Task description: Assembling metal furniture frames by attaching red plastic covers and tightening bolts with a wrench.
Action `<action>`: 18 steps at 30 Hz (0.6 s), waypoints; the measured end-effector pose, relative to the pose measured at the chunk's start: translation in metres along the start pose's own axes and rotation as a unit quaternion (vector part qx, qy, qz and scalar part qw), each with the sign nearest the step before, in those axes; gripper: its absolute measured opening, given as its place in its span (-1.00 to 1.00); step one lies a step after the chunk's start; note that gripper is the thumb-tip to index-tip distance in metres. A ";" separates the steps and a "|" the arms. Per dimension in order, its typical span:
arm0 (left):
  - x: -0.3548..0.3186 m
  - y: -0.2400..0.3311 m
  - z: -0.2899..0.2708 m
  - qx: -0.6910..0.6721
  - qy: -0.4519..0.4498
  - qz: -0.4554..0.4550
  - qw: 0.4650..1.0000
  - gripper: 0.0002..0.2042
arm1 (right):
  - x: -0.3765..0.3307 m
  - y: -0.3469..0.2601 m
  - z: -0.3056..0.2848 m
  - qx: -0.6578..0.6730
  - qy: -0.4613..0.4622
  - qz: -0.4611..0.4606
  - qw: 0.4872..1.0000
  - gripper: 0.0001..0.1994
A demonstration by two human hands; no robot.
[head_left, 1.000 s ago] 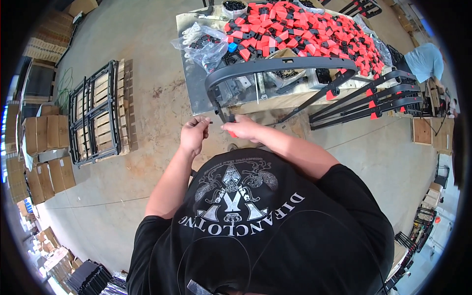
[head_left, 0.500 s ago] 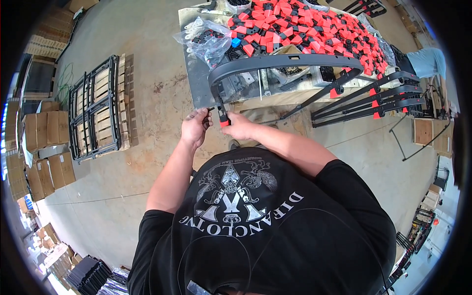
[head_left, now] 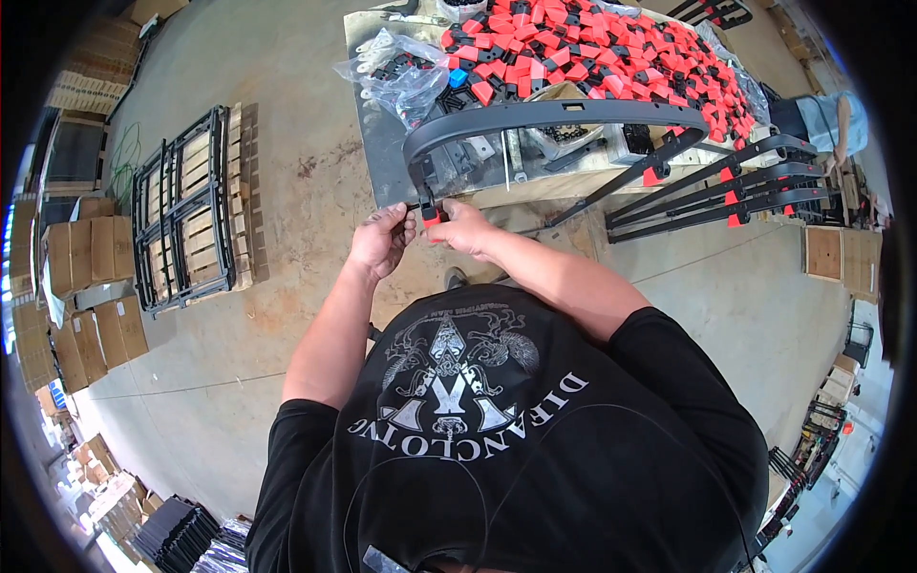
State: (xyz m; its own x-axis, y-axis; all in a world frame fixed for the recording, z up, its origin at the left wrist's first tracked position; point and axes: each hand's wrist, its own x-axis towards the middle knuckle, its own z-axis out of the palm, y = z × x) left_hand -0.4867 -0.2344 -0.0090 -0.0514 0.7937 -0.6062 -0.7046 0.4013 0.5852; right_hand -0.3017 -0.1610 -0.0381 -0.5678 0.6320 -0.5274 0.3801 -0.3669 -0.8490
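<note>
1. Both hands, left hand [head_left: 382,239] and right hand [head_left: 465,229], pinched a red cap [head_left: 432,218] at the curved black bar's [head_left: 544,116] end, by the worktop [head_left: 382,162] edge.
2. Capped bars [head_left: 716,196] lay at right; many loose caps [head_left: 611,48] remained.

black short-sleeve tee w/ grey graphic print, bare forearms

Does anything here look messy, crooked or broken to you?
Nothing looks broken. The red caps lie in a loose heap on the table, and a clear bag of parts overhangs its near corner. Both hands, left hand and right hand, meet at a red cap on the curved black bar's end.
</note>
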 end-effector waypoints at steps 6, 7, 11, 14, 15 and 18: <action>0.009 -0.007 -0.008 -0.084 -0.021 -0.033 0.996 -0.85 | -0.009 -0.013 -0.005 0.047 -0.028 0.058 0.997 -0.45; 0.009 -0.009 -0.007 -0.100 -0.030 -0.028 0.994 -0.87 | -0.013 -0.018 -0.007 0.080 -0.047 0.072 0.993 -0.48; 0.010 -0.010 0.002 -0.072 -0.014 -0.029 0.997 -0.88 | -0.021 -0.018 -0.012 0.142 -0.086 0.072 0.983 -0.58; 0.008 -0.009 0.007 -0.034 0.001 -0.015 0.999 -0.87 | -0.020 -0.017 -0.010 0.128 -0.060 0.060 0.988 -0.59; 0.007 -0.012 0.005 0.035 0.035 0.011 0.999 -0.85 | -0.020 -0.016 -0.010 0.129 -0.060 0.059 0.988 -0.59; 0.000 -0.015 0.016 0.175 0.112 0.078 0.975 -0.81 | -0.018 -0.012 -0.008 0.135 -0.065 0.062 0.987 -0.58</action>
State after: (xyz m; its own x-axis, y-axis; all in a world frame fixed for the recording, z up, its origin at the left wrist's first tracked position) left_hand -0.4653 -0.2335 -0.0090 -0.3193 0.7531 -0.5752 -0.3928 0.4472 0.8036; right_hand -0.2903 -0.1626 -0.0184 -0.6243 0.4845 -0.6128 0.2549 -0.6151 -0.7461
